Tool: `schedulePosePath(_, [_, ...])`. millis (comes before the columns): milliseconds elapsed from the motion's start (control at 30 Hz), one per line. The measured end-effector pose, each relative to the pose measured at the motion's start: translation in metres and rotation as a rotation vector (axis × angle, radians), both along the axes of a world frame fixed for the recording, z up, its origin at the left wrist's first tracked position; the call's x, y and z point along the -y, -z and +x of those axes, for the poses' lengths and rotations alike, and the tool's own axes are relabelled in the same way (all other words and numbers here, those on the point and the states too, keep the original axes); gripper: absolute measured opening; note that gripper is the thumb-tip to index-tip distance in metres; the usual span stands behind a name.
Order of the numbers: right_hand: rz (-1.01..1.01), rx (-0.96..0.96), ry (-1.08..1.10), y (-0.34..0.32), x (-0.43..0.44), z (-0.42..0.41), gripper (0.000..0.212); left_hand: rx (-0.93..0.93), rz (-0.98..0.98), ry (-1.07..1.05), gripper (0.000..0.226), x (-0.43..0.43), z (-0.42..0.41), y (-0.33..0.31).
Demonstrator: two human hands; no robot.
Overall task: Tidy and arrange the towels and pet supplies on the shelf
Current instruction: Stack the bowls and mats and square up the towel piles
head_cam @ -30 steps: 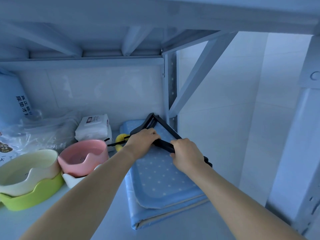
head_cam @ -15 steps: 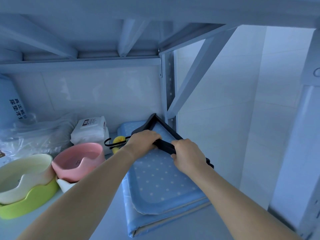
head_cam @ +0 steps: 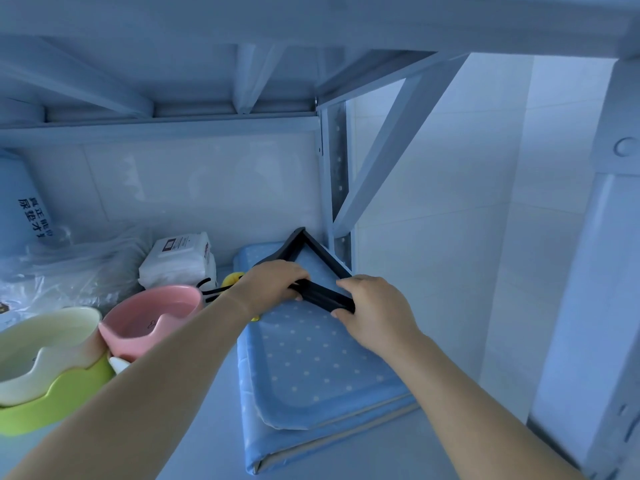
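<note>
Black hangers (head_cam: 320, 252), stacked into one triangle, lie on the folded blue dotted towels (head_cam: 311, 362) at the right end of the shelf. My left hand (head_cam: 273, 285) grips the hangers' left side near the hooks. My right hand (head_cam: 377, 313) grips the bottom bar at its right end. The black hooks (head_cam: 207, 289) stick out to the left, over a yellow object (head_cam: 232, 279) that is mostly hidden behind my left wrist.
A pink bowl (head_cam: 152, 317), a cream bowl (head_cam: 45, 344) stacked in a green one (head_cam: 52, 407) and a white bowl (head_cam: 119, 364) stand left. A white wipes pack (head_cam: 178, 259), clear plastic bags (head_cam: 69, 268) and a blue package (head_cam: 20, 209) sit behind. The shelf's upright post (head_cam: 337, 188) rises by the hangers.
Both hands keep their hold on the hangers with almost no shift. My view has dropped and moved slightly right, so the bowls sit further left in frame.
</note>
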State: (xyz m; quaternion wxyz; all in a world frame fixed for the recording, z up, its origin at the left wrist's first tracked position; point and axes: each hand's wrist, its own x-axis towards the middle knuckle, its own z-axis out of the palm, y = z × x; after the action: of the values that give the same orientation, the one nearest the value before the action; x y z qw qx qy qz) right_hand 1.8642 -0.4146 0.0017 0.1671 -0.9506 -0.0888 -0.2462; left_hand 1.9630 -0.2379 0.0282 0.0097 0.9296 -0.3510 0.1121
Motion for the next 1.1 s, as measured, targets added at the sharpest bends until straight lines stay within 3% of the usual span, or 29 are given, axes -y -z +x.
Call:
schedulePosePath(100, [0.065,-0.008,0.002,0.001,0.008,-0.003,0.035,-0.011,0.001,0.009,0.019,-0.003,-0.001,0.0])
schedulePosePath(300, [0.041,-0.037,-0.027,0.004,0.008,-0.002,0.014,-0.026,-0.034,-0.015,0.018,-0.002,0.001,0.002])
schedulePosePath(467, [0.021,-0.02,-0.025,0.006,0.008,-0.005,0.017,0.009,-0.042,-0.029,0.023,-0.001,-0.002,0.011])
schedulePosePath(633, [-0.003,0.032,0.036,0.007,0.007,-0.009,0.025,0.077,-0.291,-0.041,0.045,-0.006,-0.012,0.032])
schedulePosePath(833, [-0.038,0.022,0.084,0.012,0.004,-0.008,0.013,0.082,-0.323,0.003,0.033,-0.009,-0.009,0.037])
schedulePosePath(1100, [0.018,0.042,0.095,0.015,0.007,-0.005,0.022,0.086,-0.316,0.019,0.033,-0.005,-0.001,0.039])
